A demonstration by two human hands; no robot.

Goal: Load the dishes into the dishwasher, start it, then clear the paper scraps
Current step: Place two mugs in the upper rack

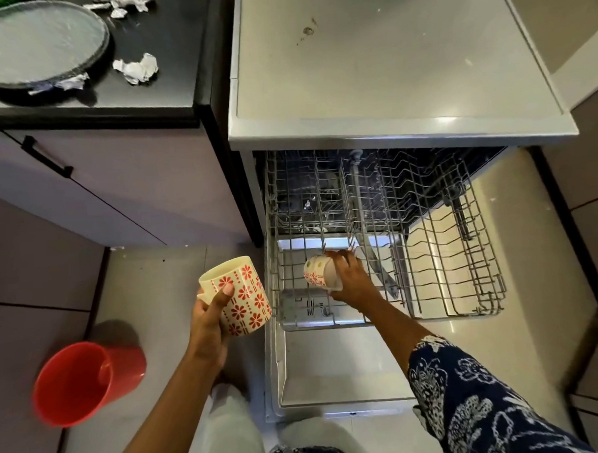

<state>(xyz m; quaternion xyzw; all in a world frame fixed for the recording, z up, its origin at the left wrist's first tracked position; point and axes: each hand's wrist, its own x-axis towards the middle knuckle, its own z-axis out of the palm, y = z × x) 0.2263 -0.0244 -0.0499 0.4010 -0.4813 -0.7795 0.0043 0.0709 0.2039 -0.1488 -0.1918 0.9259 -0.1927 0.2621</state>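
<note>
The dishwasher stands open, its door down and its wire rack pulled out. My right hand grips a cream mug with red flowers, tipped on its side inside the rack's left section. My left hand holds a second cream mug with red flowers upright, just left of the rack. Crumpled paper scraps lie on the dark counter at the upper left, beside a round plate.
A red plastic bucket sits on the floor at the lower left. The lowered dishwasher door lies in front of my legs. A cabinet with a black handle stands under the counter. Tiled floor shows right of the rack.
</note>
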